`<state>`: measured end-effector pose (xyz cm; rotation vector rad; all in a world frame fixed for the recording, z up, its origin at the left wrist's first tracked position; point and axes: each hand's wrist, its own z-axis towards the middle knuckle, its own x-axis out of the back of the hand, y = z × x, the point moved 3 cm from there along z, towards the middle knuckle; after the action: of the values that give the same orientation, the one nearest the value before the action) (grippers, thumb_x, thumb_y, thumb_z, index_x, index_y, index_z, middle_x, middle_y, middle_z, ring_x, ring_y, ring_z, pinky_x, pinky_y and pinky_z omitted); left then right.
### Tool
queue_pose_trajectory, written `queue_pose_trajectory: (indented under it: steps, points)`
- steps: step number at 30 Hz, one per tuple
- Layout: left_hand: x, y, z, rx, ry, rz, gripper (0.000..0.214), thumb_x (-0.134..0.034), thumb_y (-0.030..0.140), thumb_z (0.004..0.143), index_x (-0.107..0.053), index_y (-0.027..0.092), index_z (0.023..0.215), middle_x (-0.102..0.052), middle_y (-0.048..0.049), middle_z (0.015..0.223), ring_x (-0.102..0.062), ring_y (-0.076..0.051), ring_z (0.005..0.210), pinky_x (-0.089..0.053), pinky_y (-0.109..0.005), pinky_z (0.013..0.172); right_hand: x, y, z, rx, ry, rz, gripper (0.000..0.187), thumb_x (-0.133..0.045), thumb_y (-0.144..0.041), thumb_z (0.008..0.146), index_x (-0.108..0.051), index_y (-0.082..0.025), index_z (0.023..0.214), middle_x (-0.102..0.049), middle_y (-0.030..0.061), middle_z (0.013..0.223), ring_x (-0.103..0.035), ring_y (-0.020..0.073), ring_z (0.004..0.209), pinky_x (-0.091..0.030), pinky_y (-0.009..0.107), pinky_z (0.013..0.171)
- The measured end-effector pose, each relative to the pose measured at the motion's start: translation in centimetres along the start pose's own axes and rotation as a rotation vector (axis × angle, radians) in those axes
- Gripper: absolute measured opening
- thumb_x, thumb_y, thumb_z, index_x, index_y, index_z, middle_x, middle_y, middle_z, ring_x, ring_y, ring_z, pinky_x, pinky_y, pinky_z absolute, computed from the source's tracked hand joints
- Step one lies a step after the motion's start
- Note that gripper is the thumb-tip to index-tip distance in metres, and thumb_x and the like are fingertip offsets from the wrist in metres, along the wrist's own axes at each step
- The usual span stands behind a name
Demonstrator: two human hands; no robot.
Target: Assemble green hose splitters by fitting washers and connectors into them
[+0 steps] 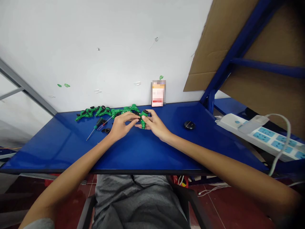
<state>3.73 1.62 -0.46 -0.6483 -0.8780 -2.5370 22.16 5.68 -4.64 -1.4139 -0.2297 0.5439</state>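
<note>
My left hand and my right hand meet near the middle of the blue table top. Between their fingers they hold a green plastic hose connector with a black part at its top. A row of similar green plastic fittings lies just beyond my left hand. Closer to that hand are a green-handled screwdriver and a small black rubber ring. A round black cap sits to the right of my right hand.
The table's far side meets a white wall, with a pixelated card propped against it. A blue metal shelf frame with cardboard panels stands at the right. Beyond it lies a white power strip with blue sockets.
</note>
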Motion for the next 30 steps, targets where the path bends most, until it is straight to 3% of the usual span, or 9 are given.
queue_pose_trajectory:
  steps: [7, 12, 17, 22, 30]
  points:
    - [-0.2, 0.3, -0.3, -0.038, 0.029, 0.084, 0.017, -0.069, 0.034, 0.107, -0.079, 0.02, 0.108, -0.08, -0.0064, 0.102, -0.078, -0.016, 0.086, -0.068, -0.032, 0.084, 0.1, 0.0, 0.3, -0.021, 0.007, 0.055, 0.035, -0.069, -0.041, 0.106, -0.052, -0.033, 0.135, -0.079, 0.0038, 0.115, -0.084, 0.0205, 0.09, -0.071, 0.047, 0.092]
    - [0.2, 0.5, -0.2, -0.104, 0.046, 0.128, 0.014, -0.068, 0.029, 0.107, -0.078, 0.02, 0.106, -0.081, -0.0076, 0.104, -0.078, -0.019, 0.097, -0.066, -0.034, 0.089, 0.0, -0.1, 0.1, -0.041, -0.034, 0.143, 0.032, -0.07, -0.029, 0.105, -0.054, -0.031, 0.133, -0.077, 0.0039, 0.119, -0.084, 0.0187, 0.087, -0.071, 0.05, 0.096]
    - [0.6, 0.7, -0.2, -0.209, -0.025, 0.152, 0.016, -0.062, 0.021, 0.109, -0.078, 0.02, 0.109, -0.081, -0.0097, 0.113, -0.077, -0.02, 0.108, -0.064, -0.036, 0.097, -0.2, -0.4, -0.1, -0.021, -0.088, 0.144, 0.034, -0.072, -0.033, 0.105, -0.052, -0.03, 0.133, -0.077, 0.0049, 0.12, -0.084, 0.0202, 0.086, -0.072, 0.051, 0.093]
    - [0.8, 0.9, -0.5, -0.259, -0.003, 0.209, 0.018, -0.06, 0.017, 0.109, -0.077, 0.021, 0.111, -0.08, -0.0099, 0.118, -0.077, -0.019, 0.111, -0.064, -0.036, 0.098, -0.2, -0.8, -0.2, 0.031, -0.08, 0.09, 0.04, -0.075, -0.036, 0.103, -0.051, -0.031, 0.135, -0.078, 0.0053, 0.124, -0.084, 0.0196, 0.088, -0.073, 0.048, 0.091]
    - [0.7, 0.6, -1.2, -0.345, -0.071, 0.328, 0.026, -0.053, 0.015, 0.111, -0.076, 0.023, 0.118, -0.078, -0.0093, 0.131, -0.076, -0.019, 0.123, -0.064, -0.035, 0.107, -0.5, -1.0, -0.4, 0.012, -0.1, 0.117, 0.032, -0.069, -0.031, 0.107, -0.051, -0.03, 0.133, -0.078, 0.0063, 0.124, -0.085, 0.02, 0.087, -0.072, 0.051, 0.093]
